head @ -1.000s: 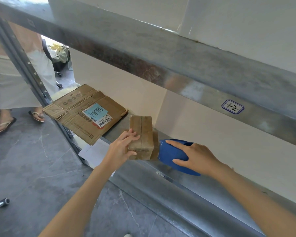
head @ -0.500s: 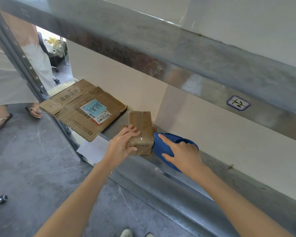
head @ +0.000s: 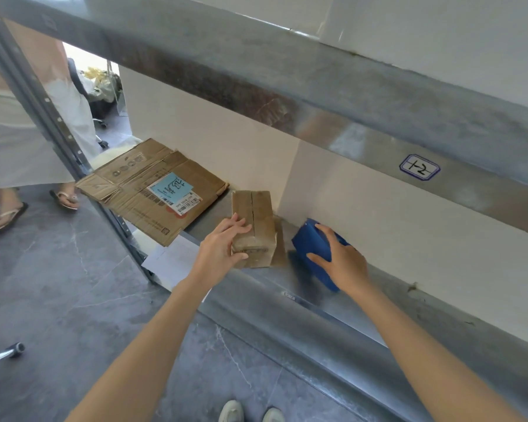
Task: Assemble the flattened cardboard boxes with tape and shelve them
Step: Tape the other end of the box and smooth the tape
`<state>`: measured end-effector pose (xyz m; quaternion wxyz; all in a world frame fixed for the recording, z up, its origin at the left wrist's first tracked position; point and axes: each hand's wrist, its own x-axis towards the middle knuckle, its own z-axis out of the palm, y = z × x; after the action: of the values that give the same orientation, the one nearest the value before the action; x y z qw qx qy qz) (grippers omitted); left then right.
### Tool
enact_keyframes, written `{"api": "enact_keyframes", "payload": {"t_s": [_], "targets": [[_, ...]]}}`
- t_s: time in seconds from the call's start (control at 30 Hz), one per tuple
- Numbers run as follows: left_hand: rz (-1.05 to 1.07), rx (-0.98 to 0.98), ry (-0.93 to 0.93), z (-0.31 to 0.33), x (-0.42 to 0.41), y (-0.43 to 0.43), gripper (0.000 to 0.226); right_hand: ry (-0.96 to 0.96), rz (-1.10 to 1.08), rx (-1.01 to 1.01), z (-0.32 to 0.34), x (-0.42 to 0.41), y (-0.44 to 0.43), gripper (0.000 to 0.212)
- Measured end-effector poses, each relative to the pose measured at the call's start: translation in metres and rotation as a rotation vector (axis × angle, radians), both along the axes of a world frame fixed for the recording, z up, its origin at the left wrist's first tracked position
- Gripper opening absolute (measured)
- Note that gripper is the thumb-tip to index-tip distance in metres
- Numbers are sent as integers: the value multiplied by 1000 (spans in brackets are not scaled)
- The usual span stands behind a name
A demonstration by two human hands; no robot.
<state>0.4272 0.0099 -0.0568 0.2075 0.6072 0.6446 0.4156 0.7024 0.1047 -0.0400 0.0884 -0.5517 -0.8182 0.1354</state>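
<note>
A small assembled cardboard box (head: 258, 220) stands on the metal shelf (head: 287, 284), its top seam facing up. My left hand (head: 223, 248) grips its near left corner, fingers on top and thumb on the front face. To the right lies a blue tape dispenser (head: 310, 245) on the shelf; my right hand (head: 340, 258) holds it from above with fingers curved over it. A flattened cardboard box (head: 153, 190) with a blue label lies further left on the shelf, overhanging its edge.
An upper shelf beam (head: 317, 86) with a handwritten tag runs overhead. The shelf upright (head: 43, 102) stands at left. Another person in sandals (head: 6, 214) stands on the grey floor at far left. White paper (head: 171, 260) lies under the flattened box. My shoes (head: 250, 412) show below.
The box's top now shows its seam clearly and sits flatter on the shelf. My right hand with the blue dispenser has shifted slightly away from the box, leaving a gap.
</note>
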Motion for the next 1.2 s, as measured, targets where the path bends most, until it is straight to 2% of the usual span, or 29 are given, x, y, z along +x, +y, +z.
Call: {"api": "enact_keyframes", "payload": {"t_s": [0.2,0.37,0.43,0.53,0.63,0.73,0.83,0.97,1.03,1.2], "targets": [[-6,-13,-64,-7,-2,2,62,76,-83,-39,-25,28,8,64],[1,-10,-32,-8,-2,1,64,159,-77,-95,-32,28,9,66],[-6,-8,-25,-7,-4,2,65,109,-91,-60,-31,30,10,67],[-33,-7,-42,-7,-7,1,66,-76,-87,38,-26,33,8,71],[-52,-12,-110,-7,-8,1,63,-65,-77,119,-18,26,7,71],[-58,-16,-156,-7,-8,1,59,73,20,200,-5,6,4,67],[-49,-22,-153,-6,-8,2,56,167,204,127,9,-27,-2,71],[-54,-25,-143,-2,-8,2,53,166,406,66,16,-68,-9,82],[-56,-29,-149,1,-9,2,51,180,420,43,15,-79,-9,80],[-58,-38,-119,4,-9,3,51,233,371,47,9,-83,-2,62]]}}
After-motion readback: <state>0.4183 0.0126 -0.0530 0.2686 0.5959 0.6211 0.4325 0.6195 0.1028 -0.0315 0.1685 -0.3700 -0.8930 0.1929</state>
